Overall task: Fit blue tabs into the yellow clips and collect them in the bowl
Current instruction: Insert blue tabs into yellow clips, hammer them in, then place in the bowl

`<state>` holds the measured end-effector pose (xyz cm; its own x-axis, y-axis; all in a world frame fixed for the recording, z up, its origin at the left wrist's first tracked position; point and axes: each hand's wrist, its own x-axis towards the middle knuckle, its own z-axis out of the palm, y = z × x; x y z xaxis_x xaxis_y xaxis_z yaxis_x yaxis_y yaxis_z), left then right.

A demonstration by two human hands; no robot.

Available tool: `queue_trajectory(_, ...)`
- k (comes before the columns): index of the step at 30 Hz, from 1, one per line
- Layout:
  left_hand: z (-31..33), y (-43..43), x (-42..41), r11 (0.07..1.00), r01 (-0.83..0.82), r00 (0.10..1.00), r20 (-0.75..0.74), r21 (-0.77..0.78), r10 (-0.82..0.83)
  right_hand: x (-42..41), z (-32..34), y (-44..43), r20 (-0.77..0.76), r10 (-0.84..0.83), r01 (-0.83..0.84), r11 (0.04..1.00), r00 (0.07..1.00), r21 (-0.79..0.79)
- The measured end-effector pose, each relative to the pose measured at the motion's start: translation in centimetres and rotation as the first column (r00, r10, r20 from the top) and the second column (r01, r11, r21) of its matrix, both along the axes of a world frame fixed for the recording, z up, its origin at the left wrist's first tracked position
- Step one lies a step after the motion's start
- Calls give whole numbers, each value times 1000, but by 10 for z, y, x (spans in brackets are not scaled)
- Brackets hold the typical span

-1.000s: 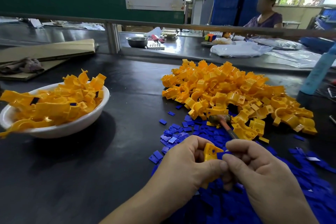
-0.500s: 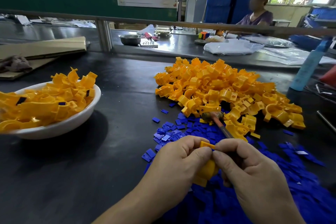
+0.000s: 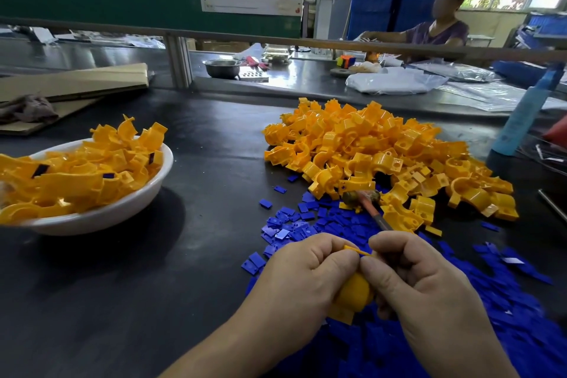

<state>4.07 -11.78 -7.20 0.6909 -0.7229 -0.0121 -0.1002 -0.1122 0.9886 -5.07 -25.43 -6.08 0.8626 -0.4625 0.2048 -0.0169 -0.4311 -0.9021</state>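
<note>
My left hand (image 3: 302, 281) and my right hand (image 3: 420, 282) meet near the front of the table, both closed around one yellow clip (image 3: 354, 293). The thumbs press together at the clip's top edge. My right hand also grips the handle of a small hammer (image 3: 362, 197), whose head rests by the clip pile. No blue tab shows between my fingers. Loose blue tabs (image 3: 310, 224) lie spread under and around my hands. A big pile of yellow clips (image 3: 377, 156) lies behind them. The white bowl (image 3: 122, 209) at left holds several clips with blue tabs fitted.
A blue bottle (image 3: 521, 120) stands at the right edge. Cardboard sheets (image 3: 76, 80) and a rag (image 3: 27, 107) lie at the far left. Beyond a rail (image 3: 337, 44), another bench holds a metal bowl (image 3: 222, 67) and plastic bags; a person sits there.
The clip has turned in my hands: its flat face pointed up a second ago, and now its rounded back shows low between my palms. My thumbs have closed together on its top edge.
</note>
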Motion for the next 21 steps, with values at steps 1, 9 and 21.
queue_trajectory(1,0,0,0,1000,0,1000,-2,4,0,0,0,-1,-10,0,0,1000,1000,9)
queue_trajectory(9,-1,0,0,999,-26,998,54,33,24,1,2,-3,-63,29,-26,998,998,50)
queue_trajectory(21,2,1,4,998,-12,999,-31,68,14,1,3,-4,-24,108,-104,985,994,135)
